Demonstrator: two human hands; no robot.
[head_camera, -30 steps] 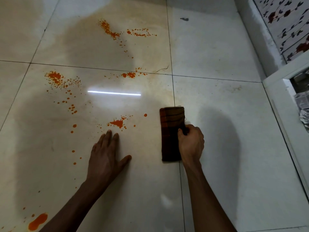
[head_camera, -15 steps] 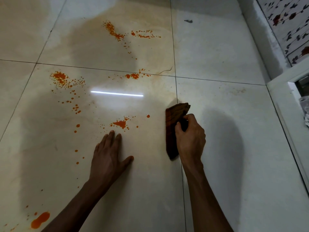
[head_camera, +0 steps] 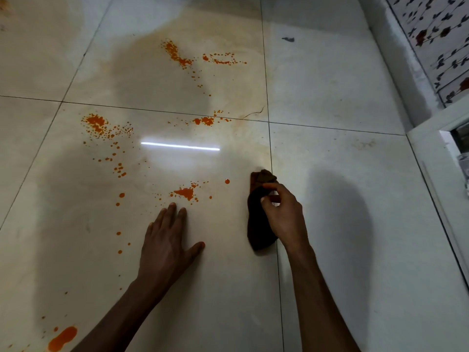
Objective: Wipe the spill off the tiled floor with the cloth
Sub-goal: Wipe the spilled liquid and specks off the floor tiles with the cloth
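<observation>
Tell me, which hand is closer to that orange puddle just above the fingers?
The left hand. It lies flat on the tiled floor, fingertips just short of the orange puddle. The right hand, gripping the dark brown cloth, sits further off to the puddle's right.

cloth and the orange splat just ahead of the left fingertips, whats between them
In the head view, mostly bare tile lies between the cloth and that splat, apart from two small orange drops.
</observation>
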